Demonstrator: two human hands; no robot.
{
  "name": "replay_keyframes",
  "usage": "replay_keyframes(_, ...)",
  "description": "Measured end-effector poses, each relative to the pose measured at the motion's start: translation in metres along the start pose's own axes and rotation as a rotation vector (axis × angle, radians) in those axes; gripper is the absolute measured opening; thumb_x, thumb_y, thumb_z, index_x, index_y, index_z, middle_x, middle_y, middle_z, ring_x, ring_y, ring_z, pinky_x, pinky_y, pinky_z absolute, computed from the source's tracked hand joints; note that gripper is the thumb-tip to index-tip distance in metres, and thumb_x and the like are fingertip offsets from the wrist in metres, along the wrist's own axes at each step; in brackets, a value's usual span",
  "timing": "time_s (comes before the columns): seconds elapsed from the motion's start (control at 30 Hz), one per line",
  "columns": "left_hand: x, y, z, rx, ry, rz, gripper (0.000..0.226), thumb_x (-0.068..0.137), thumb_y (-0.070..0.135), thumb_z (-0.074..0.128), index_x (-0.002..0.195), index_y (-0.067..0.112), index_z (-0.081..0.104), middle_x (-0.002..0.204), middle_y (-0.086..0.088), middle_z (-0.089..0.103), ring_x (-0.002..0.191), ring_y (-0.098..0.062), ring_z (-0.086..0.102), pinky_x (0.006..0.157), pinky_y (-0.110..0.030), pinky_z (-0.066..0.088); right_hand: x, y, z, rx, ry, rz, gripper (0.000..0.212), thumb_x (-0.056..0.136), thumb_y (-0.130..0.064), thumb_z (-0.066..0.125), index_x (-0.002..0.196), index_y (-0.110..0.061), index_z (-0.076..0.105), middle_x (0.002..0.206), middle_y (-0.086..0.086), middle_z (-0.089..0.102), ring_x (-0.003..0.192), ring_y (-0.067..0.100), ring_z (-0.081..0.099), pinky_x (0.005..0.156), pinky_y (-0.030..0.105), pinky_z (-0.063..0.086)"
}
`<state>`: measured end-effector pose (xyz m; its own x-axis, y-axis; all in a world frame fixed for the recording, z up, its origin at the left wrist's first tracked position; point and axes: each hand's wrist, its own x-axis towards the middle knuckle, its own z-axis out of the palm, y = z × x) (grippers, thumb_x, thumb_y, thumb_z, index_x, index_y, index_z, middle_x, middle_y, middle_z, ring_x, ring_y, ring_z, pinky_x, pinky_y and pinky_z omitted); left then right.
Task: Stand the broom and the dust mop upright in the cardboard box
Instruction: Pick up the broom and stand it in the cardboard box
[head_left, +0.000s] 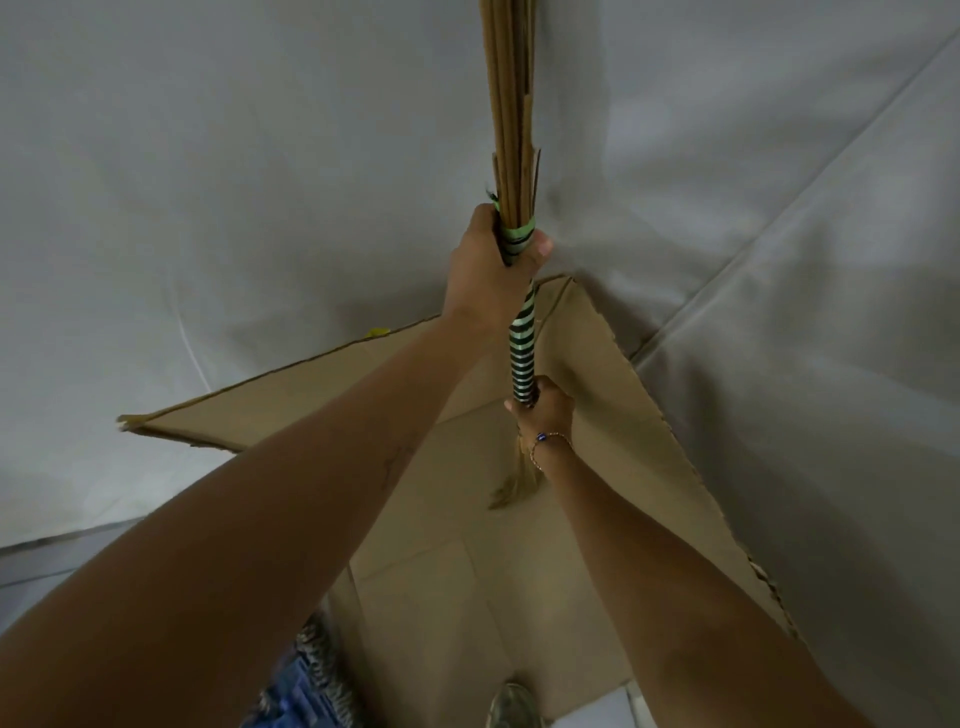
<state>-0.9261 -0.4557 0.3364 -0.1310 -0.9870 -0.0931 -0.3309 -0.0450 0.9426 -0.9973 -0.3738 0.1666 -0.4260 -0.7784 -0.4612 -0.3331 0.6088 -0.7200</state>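
Observation:
A broom (510, 104) of tan sticks with a green-and-black striped wrapped grip hangs nearly upright over the open cardboard box (649, 415). My left hand (488, 260) is closed around the top of the striped grip, where the sticks are bound with green tape. My right hand (543, 410) grips the lower end of the stripes; a bracelet circles its wrist. A tuft of pale fibres (519, 478) hangs below my right hand, inside the box opening. No dust mop is in view.
The box stands in a corner of grey walls, its flaps spread left (249, 405) and right. A yellow scrap (378, 332) lies behind the left flap. My shoe (511, 706) and denim clothing (306, 686) show at the bottom edge.

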Motion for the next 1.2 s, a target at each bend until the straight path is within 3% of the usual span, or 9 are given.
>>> replay_keyframes(0.17,0.009,-0.009,0.009,0.014,-0.025,0.018,0.034,0.087,0.022,0.065,0.114,0.006,0.051,0.104,-0.002,0.067,0.096,-0.017,0.063,0.083,-0.027,0.052,0.019,0.005,0.006,0.005,0.042,0.035,0.025,0.079,-0.009,0.071,0.098,0.006,0.063,0.100,0.022,0.070,0.084,0.025,0.062,0.069,0.024,0.039)
replay_keyframes(0.33,0.006,-0.008,0.019,-0.008,-0.043,0.026,0.040,0.088,0.025,0.065,0.119,0.007,0.048,0.107,-0.001,0.065,0.097,-0.015,0.061,0.081,-0.022,0.050,0.020,0.012,0.005,-0.056,0.016,0.172,0.044,0.088,-0.031,0.061,0.106,0.009,0.060,0.108,0.025,0.066,0.099,0.035,0.064,0.067,0.029,0.039)
replay_keyframes(0.43,-0.002,-0.009,0.019,0.022,-0.064,-0.008,0.045,0.086,0.028,0.066,0.122,0.008,0.048,0.102,0.003,0.062,0.094,-0.014,0.058,0.079,-0.021,0.049,0.011,0.015,0.001,-0.081,0.009,0.227,0.041,0.087,-0.025,0.063,0.111,0.008,0.058,0.113,0.025,0.065,0.105,0.037,0.062,0.077,0.038,0.049)
replay_keyframes(0.53,-0.011,-0.004,0.014,0.005,-0.088,-0.071,0.053,0.082,0.025,0.072,0.127,0.010,0.047,0.121,-0.003,0.062,0.113,-0.017,0.058,0.097,-0.031,0.050,-0.005,0.010,-0.009,-0.142,0.010,0.226,0.034,0.087,-0.016,0.059,0.113,0.006,0.061,0.116,0.024,0.065,0.110,0.036,0.060,0.079,0.035,0.049)
replay_keyframes(0.63,-0.027,-0.001,0.001,0.014,-0.130,-0.154,0.060,0.080,0.022,0.074,0.131,0.009,0.045,0.131,-0.007,0.057,0.120,-0.019,0.056,0.101,-0.032,0.047,-0.029,-0.004,-0.020,-0.129,-0.025,0.244,0.032,0.088,-0.007,0.052,0.117,0.005,0.060,0.121,0.024,0.062,0.112,0.038,0.059,0.085,0.035,0.050)
replay_keyframes(0.77,-0.058,-0.001,-0.024,0.170,-0.124,-0.198,0.049,0.084,0.028,0.069,0.125,0.007,0.053,0.127,-0.010,0.061,0.119,-0.022,0.056,0.101,-0.033,0.044,-0.065,-0.026,-0.036,-0.227,-0.077,0.119,0.027,0.087,-0.002,0.045,0.104,0.007,0.063,0.112,0.026,0.065,0.105,0.039,0.060,0.084,0.036,0.049)
replay_keyframes(0.9,-0.116,0.015,-0.069,0.208,-0.087,-0.276,0.044,0.089,0.028,0.061,0.119,-0.003,0.055,0.116,-0.021,0.064,0.106,-0.031,0.061,0.094,-0.037,0.048,-0.125,-0.064,-0.052,-0.290,-0.152,-0.031,0.031,0.085,-0.008,0.050,0.111,-0.003,0.067,0.116,0.017,0.068,0.113,0.032,0.060,0.099,0.034,0.046)
replay_keyframes(1.03,-0.179,0.025,-0.115,0.271,-0.073,-0.334,0.038,0.098,0.020,0.048,0.129,0.000,0.048,0.117,-0.007,0.056,0.106,-0.018,0.053,0.076,-0.015,0.038,-0.186,-0.109,-0.047,-0.443,-0.273,-0.270,0.032,0.089,-0.008,0.045,0.114,-0.004,0.064,0.117,0.016,0.067,0.115,0.031,0.058,0.094,0.032,0.044)
replay_keyframes(1.2,-0.294,0.038,-0.217,0.486,-0.019,-0.317,0.031,0.097,0.018,0.047,0.125,0.011,0.058,0.127,-0.009,0.064,0.115,-0.024,0.061,0.092,-0.025,0.041,-0.299,-0.143,-0.019,-0.636,-0.450,-0.497,0.029,0.091,-0.011,0.039,0.105,-0.008,0.063,0.110,0.017,0.067,0.105,0.035,0.060,0.086,0.038,0.050)
